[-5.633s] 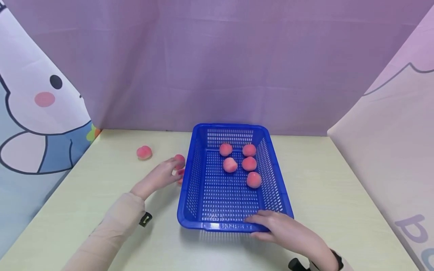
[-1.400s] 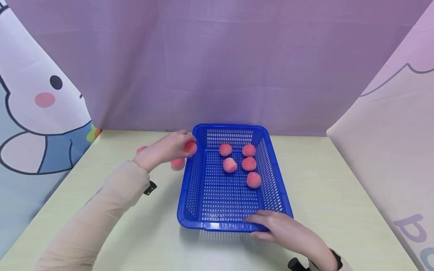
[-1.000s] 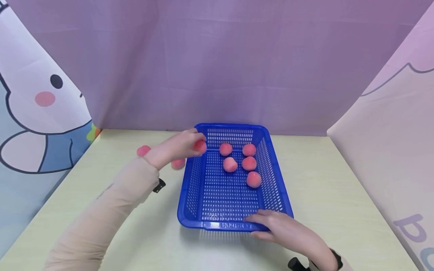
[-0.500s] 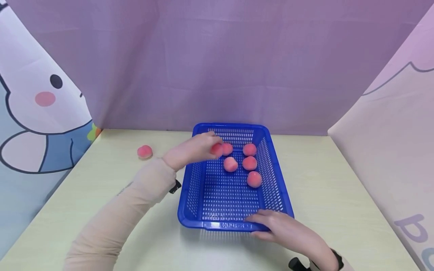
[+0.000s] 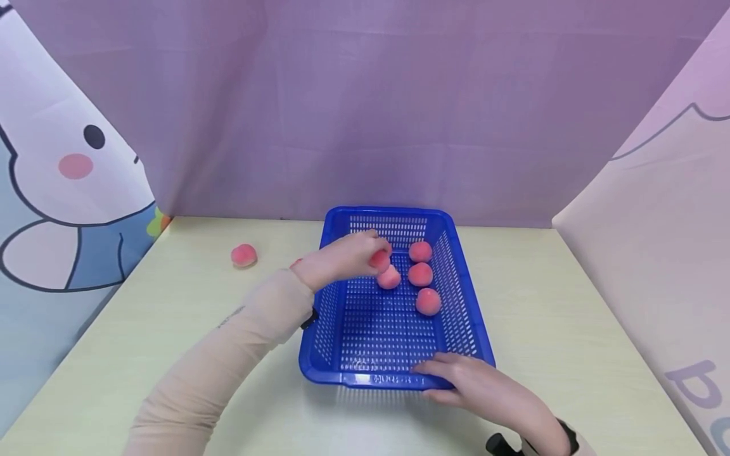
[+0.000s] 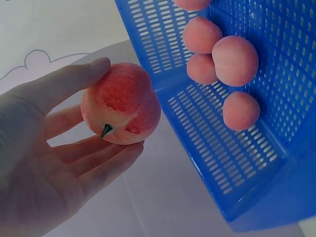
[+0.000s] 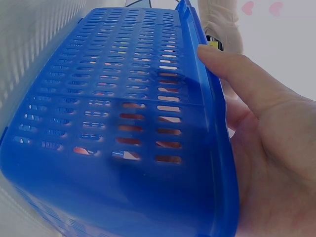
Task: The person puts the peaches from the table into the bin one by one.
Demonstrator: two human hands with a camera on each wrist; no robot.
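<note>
In the head view my left hand [image 5: 348,256] is over the back left part of the blue plastic basket [image 5: 365,380]. Thumb and fingers hold a pink peach [image 5: 379,261]; the left wrist view shows this peach [image 6: 121,103] with its short green stem. Several other peaches, such as the front one [image 5: 428,302], lie on the basket floor, and my left hand hides one at the back left. My right hand [image 5: 485,392] grips the near rim, its thumb [image 7: 222,59] outside and its fingers over the edge.
One peach [image 5: 244,255] lies on the pale table [image 5: 547,304] left of the basket. Another peach [image 5: 295,261] is mostly hidden behind my left wrist. A purple cloth [image 5: 365,114] hangs behind, with printed panels on both sides.
My left hand picked up a peach from beside the basket and carried it right, over the rim and above the peaches inside. The right hand stays on the near rim.
</note>
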